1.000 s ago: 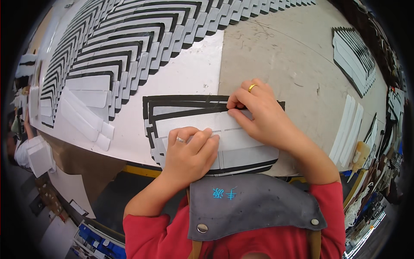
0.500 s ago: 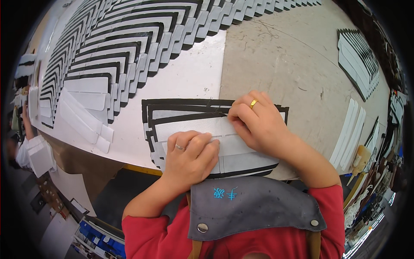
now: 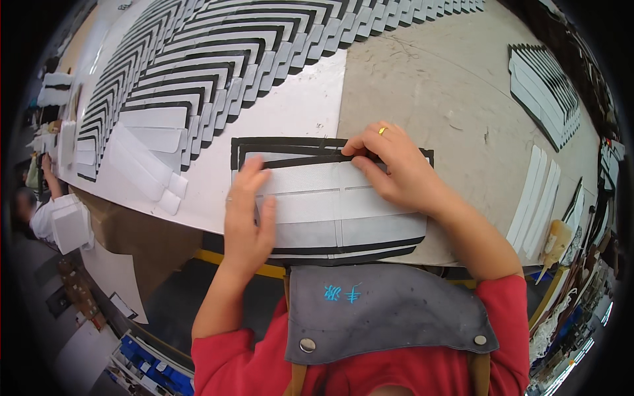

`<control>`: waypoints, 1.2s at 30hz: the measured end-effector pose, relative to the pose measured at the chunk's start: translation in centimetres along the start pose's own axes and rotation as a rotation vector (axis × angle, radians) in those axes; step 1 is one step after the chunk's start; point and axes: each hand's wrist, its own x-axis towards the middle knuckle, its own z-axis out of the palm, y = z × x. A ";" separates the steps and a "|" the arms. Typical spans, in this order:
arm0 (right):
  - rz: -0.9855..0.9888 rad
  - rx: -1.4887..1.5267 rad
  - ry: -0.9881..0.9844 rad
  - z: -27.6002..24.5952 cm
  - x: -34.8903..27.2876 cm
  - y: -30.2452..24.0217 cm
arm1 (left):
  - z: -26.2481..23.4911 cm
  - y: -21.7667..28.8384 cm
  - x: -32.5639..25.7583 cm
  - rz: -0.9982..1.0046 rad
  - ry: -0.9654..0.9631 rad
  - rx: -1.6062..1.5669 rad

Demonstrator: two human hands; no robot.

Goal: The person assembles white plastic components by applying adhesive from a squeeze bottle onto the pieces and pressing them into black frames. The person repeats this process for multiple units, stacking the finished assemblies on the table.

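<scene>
A white panel (image 3: 304, 179) with black edging lies on top of similar panels in front of me, on the near part of the table. It has slits across the middle and a seam running down toward me. My right hand (image 3: 399, 165), with a yellow ring, pinches the panel's black far edge between thumb and bent fingers. At the left edge of the same panel is my left hand (image 3: 246, 221), its fingers stretched out and apart. The black rim of the panels underneath (image 3: 284, 141) shows beyond the top one.
Long overlapping rows of black-edged white pieces (image 3: 218, 69) cover the far left of the table (image 3: 403, 79). Loose white strips (image 3: 142, 162) lie before them. At right are another fanned stack (image 3: 538, 92), white strips (image 3: 533, 198) and a yellowish bottle (image 3: 558, 241). A person (image 3: 46, 211) is at far left.
My left hand has moved from the panel's middle to its left edge, and its fingers have straightened. The right hand still pinches the far edge. The whole view has shifted slightly.
</scene>
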 end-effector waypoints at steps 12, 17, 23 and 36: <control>-0.083 0.123 0.120 -3.4 -3.3 -2.7 | -1.3 0.3 0.1 -0.366 0.147 -0.964; 0.022 0.064 0.181 -4.5 -5.4 -3.2 | -1.0 1.9 1.0 -0.304 0.243 -1.068; 0.293 -0.011 0.070 -7.4 -9.2 -0.4 | -0.6 4.6 3.7 -0.315 0.281 -1.072; 0.638 0.352 0.722 -25.7 -16.5 8.4 | 12.3 14.6 23.0 0.139 -0.119 -0.683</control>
